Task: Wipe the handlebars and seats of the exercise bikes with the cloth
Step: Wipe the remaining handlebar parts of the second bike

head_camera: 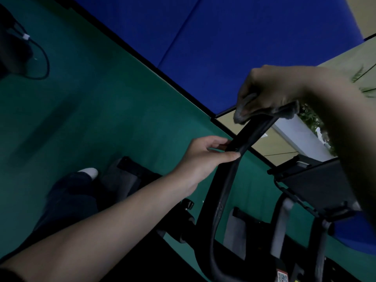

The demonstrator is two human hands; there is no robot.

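Count: two hands, one cloth, one black handlebar (217,192), one console tray (317,180) just right of it. The right hand (270,92) curls over the grey cloth (242,116), clamping it on the bar's upper end, while the left hand (203,159) pinches the same bar lower down between thumb and fingers. The cloth is mostly hidden under the fingers, and the bike frame is dim and cut off at the lower edge.

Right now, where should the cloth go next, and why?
Probably slide the cloth down the handlebar toward the left hand: the right hand grips it round the bar's top end, and the left hand holds the bar lower down.
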